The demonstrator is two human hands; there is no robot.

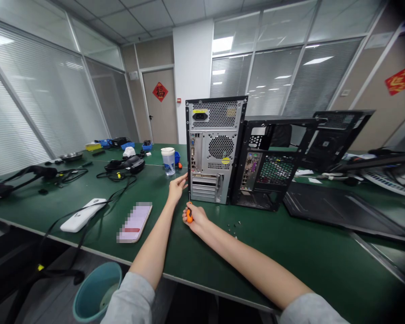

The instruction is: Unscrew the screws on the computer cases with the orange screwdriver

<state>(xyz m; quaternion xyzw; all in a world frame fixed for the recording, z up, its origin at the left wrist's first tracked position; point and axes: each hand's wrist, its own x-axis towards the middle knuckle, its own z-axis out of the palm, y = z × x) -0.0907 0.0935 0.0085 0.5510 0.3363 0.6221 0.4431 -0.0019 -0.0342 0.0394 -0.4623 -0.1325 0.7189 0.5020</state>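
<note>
A grey computer tower point(216, 148) stands upright on the green table point(290, 252), its back panel facing me. My left hand point(177, 186) reaches to the lower left edge of that panel, fingers pinched against it. My right hand point(194, 216) is closed round an orange-handled screwdriver point(189, 215), whose thin shaft points up towards the case's bottom left corner. A few small screws point(234, 227) lie on the table just right of that hand.
An open black case frame point(273, 162) stands right of the tower, with a black side panel point(337, 209) lying flat beyond. A phone point(135, 222), a white device point(83, 215), cables, a lidded cup point(168, 160) and a teal bin point(96, 294) are on the left.
</note>
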